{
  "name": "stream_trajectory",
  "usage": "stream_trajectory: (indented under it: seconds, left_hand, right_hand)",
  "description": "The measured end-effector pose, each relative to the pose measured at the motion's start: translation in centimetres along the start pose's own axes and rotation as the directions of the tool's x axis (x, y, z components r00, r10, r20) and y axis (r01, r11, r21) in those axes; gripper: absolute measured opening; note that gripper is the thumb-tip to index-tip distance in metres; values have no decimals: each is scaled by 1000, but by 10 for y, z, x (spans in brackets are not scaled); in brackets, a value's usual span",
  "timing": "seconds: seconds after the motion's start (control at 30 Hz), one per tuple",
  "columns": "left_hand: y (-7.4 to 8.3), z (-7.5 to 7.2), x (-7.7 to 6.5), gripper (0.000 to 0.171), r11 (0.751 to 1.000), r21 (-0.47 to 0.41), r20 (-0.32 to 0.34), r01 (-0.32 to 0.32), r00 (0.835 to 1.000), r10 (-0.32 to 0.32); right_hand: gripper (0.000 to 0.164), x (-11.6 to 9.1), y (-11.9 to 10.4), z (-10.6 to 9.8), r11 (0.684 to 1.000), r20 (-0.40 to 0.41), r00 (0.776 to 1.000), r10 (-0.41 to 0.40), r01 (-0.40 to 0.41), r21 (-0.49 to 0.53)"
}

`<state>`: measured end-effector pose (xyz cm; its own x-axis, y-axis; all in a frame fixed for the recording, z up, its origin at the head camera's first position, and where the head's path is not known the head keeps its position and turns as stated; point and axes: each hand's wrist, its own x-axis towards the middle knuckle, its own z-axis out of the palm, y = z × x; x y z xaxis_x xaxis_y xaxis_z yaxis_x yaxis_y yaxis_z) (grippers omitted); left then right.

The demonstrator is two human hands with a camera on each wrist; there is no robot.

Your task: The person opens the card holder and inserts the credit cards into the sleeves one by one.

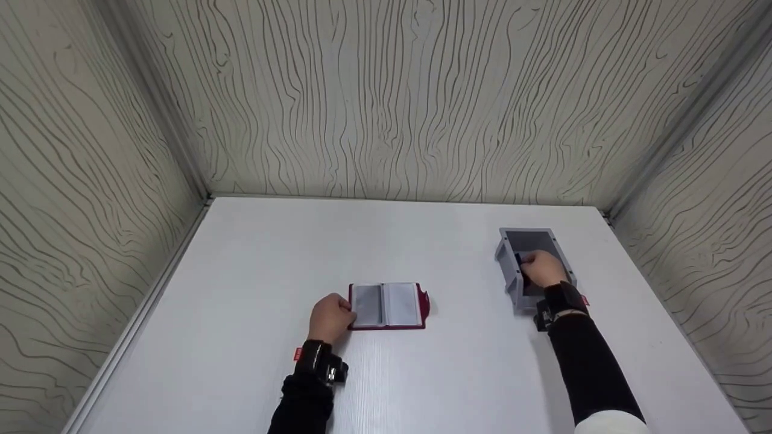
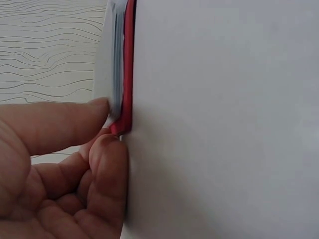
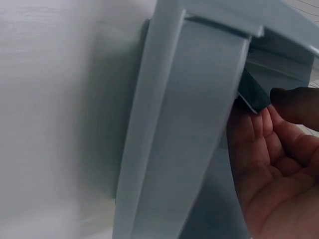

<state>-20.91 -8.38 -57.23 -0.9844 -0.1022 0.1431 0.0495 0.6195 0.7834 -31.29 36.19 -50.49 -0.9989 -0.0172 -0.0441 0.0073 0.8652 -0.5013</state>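
Note:
A red card holder (image 1: 386,306) lies spread open on the white table, its clear plastic sleeves showing. At its left edge, my left hand (image 1: 330,317) pinches the cover's corner between thumb and curled fingers; the left wrist view shows the red cover (image 2: 128,64) edge-on with sleeves stacked against it. To the right stands a grey plastic bin (image 1: 531,232). My right hand (image 1: 543,269) reaches inside it and pinches a thin dark card-like piece (image 3: 254,92) near the bin's left wall. Part of that piece is hidden behind the bin wall in the right wrist view.
The white table (image 1: 289,241) runs back to a wood-grain patterned panel (image 1: 386,108). Similar panels stand at the left and right sides. The bin's raised walls surround the right hand.

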Motion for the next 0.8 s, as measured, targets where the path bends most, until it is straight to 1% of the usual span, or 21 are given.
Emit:
stream_trajectory:
  seconds: [0.03, 0.1, 0.13, 0.17, 0.33, 0.47, 0.63, 0.8]
  left_hand:
    - [0, 0, 0, 13, 1000, 2, -4, -8, 1000, 8]
    - [0, 0, 1, 12, 1000, 5, -2, 3, 1000, -3]
    - [0, 1, 1, 12, 1000, 7, -2, 9, 1000, -9]
    - [4, -2, 0, 13, 999, 5, 8, 34, 999, -34]
    - [6, -2, 1, 14, 997, 35, 21, 62, 998, -63]
    - [5, -1, 1, 15, 997, 42, 26, 66, 997, -67]
    - [2, 0, 1, 15, 998, 38, 26, 55, 998, -56]
    - [3, -2, 1, 15, 998, 33, 27, 61, 998, -62]
  right_hand:
    - [34, 0, -1, 0, 1000, 2, 1000, 4, -4, 0]
    - [34, 1, -2, 1, 1000, 8, 1000, 12, -12, -1]
    - [35, 2, -2, 1, 1000, 11, 1000, 14, -14, -2]
    - [35, 2, -3, 1, 1000, 14, 1000, 19, -19, -2]
    - [36, 2, -4, 2, 1000, 23, 1000, 11, -11, -5]
    - [36, 2, -3, 5, 1000, 14, 1000, 7, -7, -2]
    - [35, 2, 1, 6, 1000, -2, 1000, 14, -14, 13]
    - [36, 0, 2, 1, 999, -16, 999, 33, -32, 28]
